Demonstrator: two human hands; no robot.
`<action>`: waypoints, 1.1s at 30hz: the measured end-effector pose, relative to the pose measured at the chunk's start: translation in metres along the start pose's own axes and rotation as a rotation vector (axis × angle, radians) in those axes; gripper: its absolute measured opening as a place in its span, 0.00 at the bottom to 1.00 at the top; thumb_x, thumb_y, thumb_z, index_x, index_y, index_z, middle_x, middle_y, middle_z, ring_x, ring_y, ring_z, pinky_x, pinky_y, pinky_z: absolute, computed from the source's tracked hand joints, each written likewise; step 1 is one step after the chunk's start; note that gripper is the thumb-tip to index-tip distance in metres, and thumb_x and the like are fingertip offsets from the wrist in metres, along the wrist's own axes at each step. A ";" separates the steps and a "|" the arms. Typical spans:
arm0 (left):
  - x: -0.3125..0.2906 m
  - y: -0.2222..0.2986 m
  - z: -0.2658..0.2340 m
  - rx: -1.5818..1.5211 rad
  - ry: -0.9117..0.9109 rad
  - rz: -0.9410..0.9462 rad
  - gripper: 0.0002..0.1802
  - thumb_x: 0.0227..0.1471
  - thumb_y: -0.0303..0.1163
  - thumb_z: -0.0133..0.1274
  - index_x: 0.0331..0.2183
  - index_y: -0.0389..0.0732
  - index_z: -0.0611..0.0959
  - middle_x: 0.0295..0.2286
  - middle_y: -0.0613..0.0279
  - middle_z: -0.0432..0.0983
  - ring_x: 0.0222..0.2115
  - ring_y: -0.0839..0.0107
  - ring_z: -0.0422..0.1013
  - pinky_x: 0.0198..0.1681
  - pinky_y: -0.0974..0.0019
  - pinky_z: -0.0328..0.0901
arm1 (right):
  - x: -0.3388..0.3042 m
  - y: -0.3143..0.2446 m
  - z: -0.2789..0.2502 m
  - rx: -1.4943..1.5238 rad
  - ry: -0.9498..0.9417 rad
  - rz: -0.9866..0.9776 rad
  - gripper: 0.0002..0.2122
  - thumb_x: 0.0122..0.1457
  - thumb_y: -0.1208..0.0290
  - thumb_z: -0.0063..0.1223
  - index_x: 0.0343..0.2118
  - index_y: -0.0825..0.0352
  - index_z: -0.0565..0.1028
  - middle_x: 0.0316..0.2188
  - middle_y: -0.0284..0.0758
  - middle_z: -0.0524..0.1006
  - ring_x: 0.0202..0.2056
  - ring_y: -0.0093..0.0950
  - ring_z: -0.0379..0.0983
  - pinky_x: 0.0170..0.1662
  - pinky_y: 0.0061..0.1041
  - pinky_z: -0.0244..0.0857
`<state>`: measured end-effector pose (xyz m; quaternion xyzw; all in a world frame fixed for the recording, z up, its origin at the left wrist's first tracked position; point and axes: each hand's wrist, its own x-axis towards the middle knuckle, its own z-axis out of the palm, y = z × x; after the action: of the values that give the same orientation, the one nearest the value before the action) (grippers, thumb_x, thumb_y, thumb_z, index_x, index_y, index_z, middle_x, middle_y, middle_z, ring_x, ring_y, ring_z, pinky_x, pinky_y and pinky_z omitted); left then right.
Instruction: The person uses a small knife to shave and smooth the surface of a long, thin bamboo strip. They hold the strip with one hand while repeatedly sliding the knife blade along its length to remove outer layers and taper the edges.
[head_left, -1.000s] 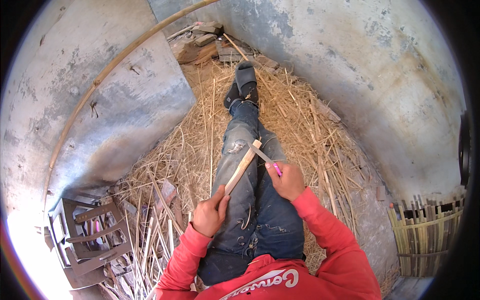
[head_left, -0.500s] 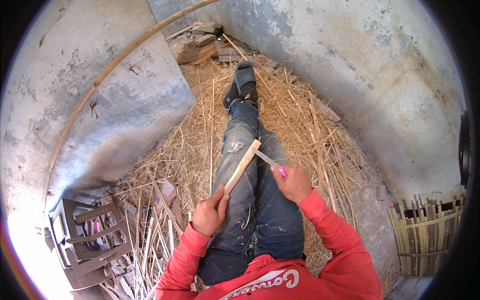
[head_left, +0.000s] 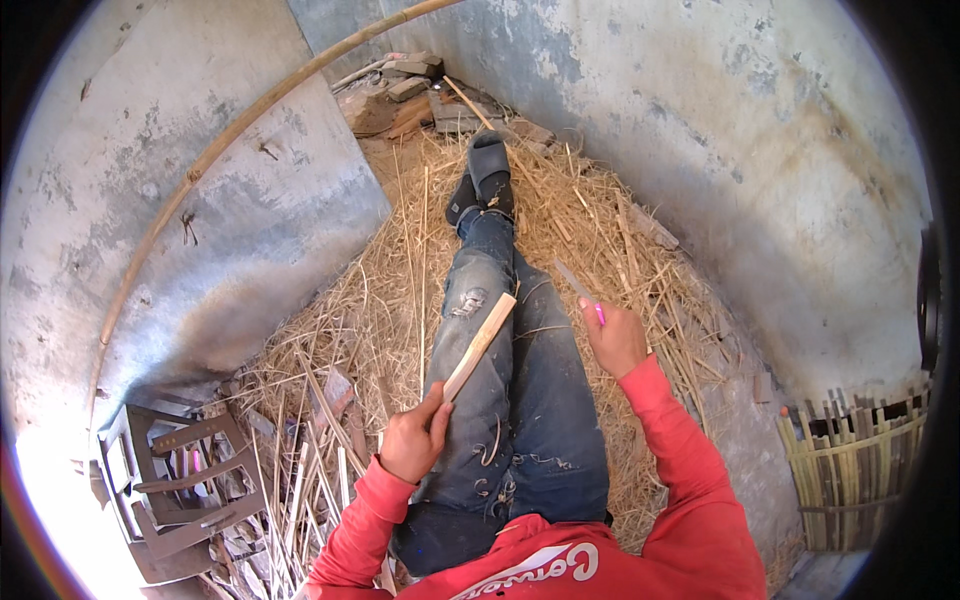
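Note:
A flat pale strip of wood (head_left: pixel 479 349) slants up and away over my outstretched legs. My left hand (head_left: pixel 413 440) pinches its near end between thumb and fingers. To the right, past the leg, my right hand (head_left: pixel 617 341) is closed round the pink handle of a knife (head_left: pixel 577 282). The blade points up and left, apart from the wood. Under both hands are my worn blue jeans (head_left: pixel 480 400), torn at the knee and dotted with small shavings.
Straw-like shavings (head_left: pixel 390 290) cover the floor around my legs. A dark wooden frame (head_left: pixel 195 480) lies at the left among thin split sticks (head_left: pixel 300 500). A slatted basket (head_left: pixel 855 460) stands right. A long bent pole (head_left: pixel 240 122) crosses the left wall; bricks (head_left: pixel 410 80) lie in the far corner.
The knife blade has come away from the wood's far end, and my right hand has moved right and slightly farther off with it. The wood strip has shifted slightly down and left.

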<state>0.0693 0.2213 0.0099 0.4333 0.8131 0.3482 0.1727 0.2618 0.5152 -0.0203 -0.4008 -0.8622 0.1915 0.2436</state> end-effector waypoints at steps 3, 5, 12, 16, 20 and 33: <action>-0.004 -0.002 0.005 -0.012 0.011 -0.025 0.19 0.61 0.31 0.59 0.50 0.29 0.83 0.37 0.35 0.82 0.39 0.47 0.82 0.41 0.57 0.75 | -0.014 -0.030 -0.011 0.029 -0.083 -0.017 0.26 0.67 0.49 0.50 0.20 0.68 0.79 0.15 0.50 0.74 0.19 0.51 0.74 0.24 0.48 0.65; -0.003 -0.003 0.005 -0.013 0.014 -0.025 0.19 0.61 0.31 0.59 0.50 0.29 0.83 0.37 0.35 0.82 0.39 0.47 0.82 0.42 0.57 0.75 | -0.024 -0.046 -0.011 0.033 -0.100 -0.054 0.26 0.67 0.50 0.50 0.20 0.68 0.78 0.14 0.49 0.74 0.19 0.51 0.74 0.24 0.48 0.65; -0.003 0.001 0.004 0.001 -0.011 -0.058 0.19 0.61 0.32 0.58 0.51 0.31 0.83 0.38 0.35 0.81 0.40 0.47 0.81 0.43 0.57 0.75 | -0.042 -0.053 -0.002 0.046 -0.207 -0.102 0.27 0.66 0.49 0.52 0.18 0.68 0.78 0.13 0.49 0.73 0.18 0.52 0.73 0.23 0.49 0.66; -0.003 0.001 0.003 -0.008 -0.006 -0.063 0.20 0.61 0.32 0.58 0.51 0.31 0.83 0.37 0.35 0.81 0.39 0.46 0.81 0.42 0.56 0.74 | -0.049 -0.060 0.001 0.069 -0.241 -0.105 0.27 0.66 0.49 0.52 0.18 0.68 0.78 0.14 0.50 0.74 0.19 0.53 0.74 0.23 0.50 0.67; -0.003 -0.001 0.005 -0.002 -0.003 -0.052 0.20 0.61 0.32 0.58 0.51 0.30 0.82 0.37 0.35 0.81 0.39 0.46 0.81 0.41 0.56 0.74 | -0.053 -0.057 0.006 0.077 -0.237 -0.118 0.27 0.66 0.48 0.52 0.18 0.69 0.78 0.14 0.51 0.74 0.18 0.53 0.74 0.24 0.49 0.68; -0.002 0.000 0.008 0.041 0.055 0.013 0.20 0.61 0.34 0.59 0.52 0.35 0.83 0.29 0.35 0.79 0.31 0.43 0.80 0.33 0.53 0.73 | -0.042 -0.046 0.017 -0.142 -0.089 -0.097 0.26 0.66 0.47 0.52 0.20 0.65 0.79 0.14 0.48 0.76 0.18 0.51 0.74 0.22 0.48 0.67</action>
<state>0.0748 0.2227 0.0041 0.4323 0.8216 0.3445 0.1391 0.2478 0.4516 -0.0213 -0.3661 -0.9018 0.1356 0.1851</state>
